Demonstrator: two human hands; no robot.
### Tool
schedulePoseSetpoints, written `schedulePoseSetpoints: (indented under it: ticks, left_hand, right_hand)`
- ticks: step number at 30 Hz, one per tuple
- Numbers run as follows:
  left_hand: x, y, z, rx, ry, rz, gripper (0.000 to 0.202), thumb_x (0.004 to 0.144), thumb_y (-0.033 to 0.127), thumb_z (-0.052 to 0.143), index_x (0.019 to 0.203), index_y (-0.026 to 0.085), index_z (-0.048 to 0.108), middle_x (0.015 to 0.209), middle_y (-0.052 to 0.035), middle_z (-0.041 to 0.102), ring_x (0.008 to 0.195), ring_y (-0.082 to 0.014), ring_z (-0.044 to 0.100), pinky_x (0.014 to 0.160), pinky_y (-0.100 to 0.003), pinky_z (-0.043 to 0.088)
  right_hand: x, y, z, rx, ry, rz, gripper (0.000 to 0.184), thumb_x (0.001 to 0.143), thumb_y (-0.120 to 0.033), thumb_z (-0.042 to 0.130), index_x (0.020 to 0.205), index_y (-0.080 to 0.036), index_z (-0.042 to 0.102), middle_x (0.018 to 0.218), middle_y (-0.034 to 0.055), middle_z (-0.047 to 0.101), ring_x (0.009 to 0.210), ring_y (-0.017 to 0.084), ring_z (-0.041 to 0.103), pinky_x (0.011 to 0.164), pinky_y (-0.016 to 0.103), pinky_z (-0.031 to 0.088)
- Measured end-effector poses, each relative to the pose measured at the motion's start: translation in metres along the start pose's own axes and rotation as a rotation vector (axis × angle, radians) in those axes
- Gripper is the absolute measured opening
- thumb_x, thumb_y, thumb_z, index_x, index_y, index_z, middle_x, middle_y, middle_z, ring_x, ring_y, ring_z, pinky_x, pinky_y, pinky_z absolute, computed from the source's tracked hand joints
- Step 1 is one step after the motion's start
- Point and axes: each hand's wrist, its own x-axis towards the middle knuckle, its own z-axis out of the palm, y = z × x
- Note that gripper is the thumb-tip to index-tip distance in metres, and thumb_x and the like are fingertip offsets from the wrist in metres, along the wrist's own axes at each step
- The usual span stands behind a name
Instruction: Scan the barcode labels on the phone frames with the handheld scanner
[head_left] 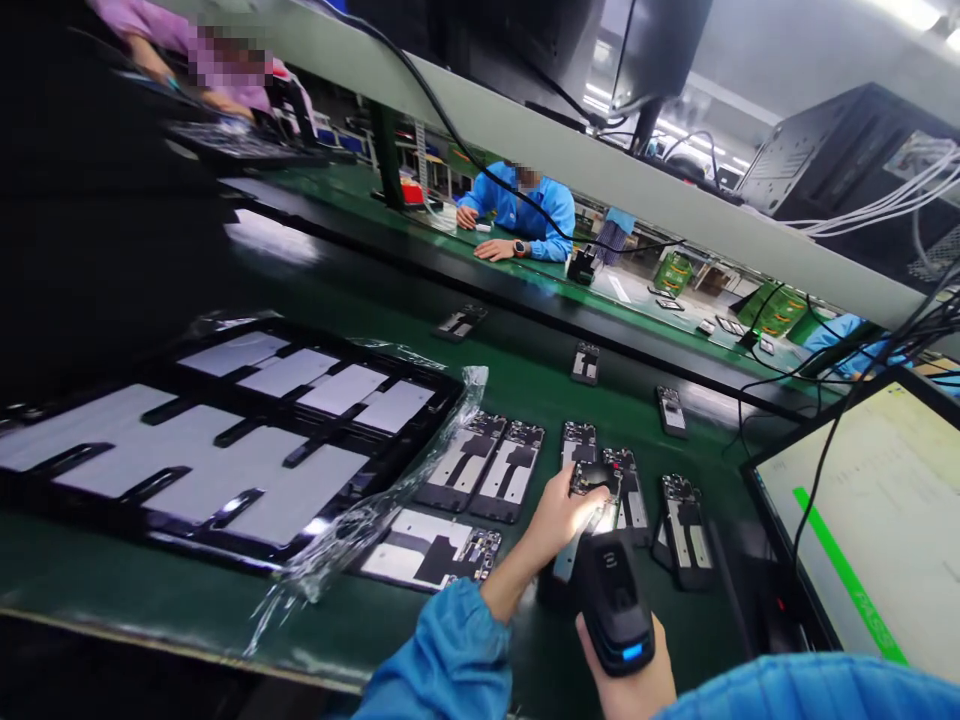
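Note:
My left hand grips an open phone body by its circuit-board end, thumb across the front. Below it, a black barcode scanner is in my right hand, with a blue light at its rear. Bright light falls on the held phone just ahead of the scanner. Around my left hand several other opened phone bodies lie on the green mat. One phone body lies sideways beside my left forearm, and another rests to the right of the scanner.
A black tray with whitish recesses and crumpled clear plastic wrap covers the left side. At right a monitor shows a green PASS bar, with black cables hanging over it. Across the bench sits a person in blue.

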Motion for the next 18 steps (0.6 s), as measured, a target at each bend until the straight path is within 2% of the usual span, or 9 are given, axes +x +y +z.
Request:
schedulePoseSetpoints:
  ticks: [3, 6, 9, 13, 18]
  left_hand:
    - [0.003, -0.007, 0.003, 0.075, 0.043, 0.046, 0.03, 0.083, 0.037, 0.063, 0.101, 0.013, 0.065, 0.092, -0.0052, 0.071, 0.086, -0.0191, 0.063, 0.078, -0.027, 0.048]
    - [0.005, -0.012, 0.004, 0.12, 0.056, 0.07, 0.032, 0.085, 0.039, 0.06, 0.106, 0.014, 0.063, 0.1, -0.0069, 0.071, 0.094, -0.0208, 0.063, 0.084, -0.029, 0.048]
    - [0.003, -0.012, 0.004, 0.151, 0.102, 0.07, 0.03, 0.089, 0.042, 0.054, 0.1, 0.015, 0.062, 0.095, -0.0058, 0.069, 0.091, -0.02, 0.062, 0.082, -0.028, 0.047]
    - [-0.002, -0.01, 0.004, 0.19, 0.157, 0.094, 0.039, 0.098, 0.044, 0.032, 0.077, 0.019, 0.052, 0.075, -0.0005, 0.059, 0.075, -0.0161, 0.055, 0.07, -0.025, 0.042]
    - [-0.005, -0.01, 0.006, 0.309, 0.193, -0.018, 0.03, 0.095, 0.032, 0.037, 0.069, 0.021, 0.043, 0.06, 0.0043, 0.049, 0.057, -0.013, 0.045, 0.056, -0.025, 0.031]
  right_hand:
    - [0.01, -0.001, 0.002, 0.007, -0.001, 0.088, 0.04, 0.062, -0.061, 0.066, 0.067, -0.021, 0.065, 0.064, 0.004, 0.067, 0.071, 0.032, 0.066, 0.071, 0.04, 0.052]
    - [0.012, -0.001, 0.004, 0.035, -0.017, 0.125, 0.039, 0.063, -0.06, 0.063, 0.069, -0.021, 0.065, 0.067, 0.0044, 0.07, 0.072, 0.032, 0.067, 0.068, 0.037, 0.052]
    - [0.009, 0.0, 0.004, 0.02, -0.036, 0.108, 0.035, 0.063, -0.055, 0.063, 0.07, -0.022, 0.067, 0.068, 0.0035, 0.071, 0.071, 0.031, 0.067, 0.066, 0.037, 0.052]
    - [0.01, -0.011, 0.004, 0.072, -0.02, 0.076, 0.03, 0.06, -0.048, 0.067, 0.074, -0.022, 0.07, 0.072, 0.003, 0.073, 0.073, 0.031, 0.068, 0.067, 0.035, 0.053]
    - [0.023, -0.041, 0.009, 0.065, -0.125, 0.022, 0.033, 0.07, -0.053, 0.062, 0.074, -0.021, 0.068, 0.074, 0.0029, 0.071, 0.076, 0.028, 0.065, 0.07, 0.033, 0.051]
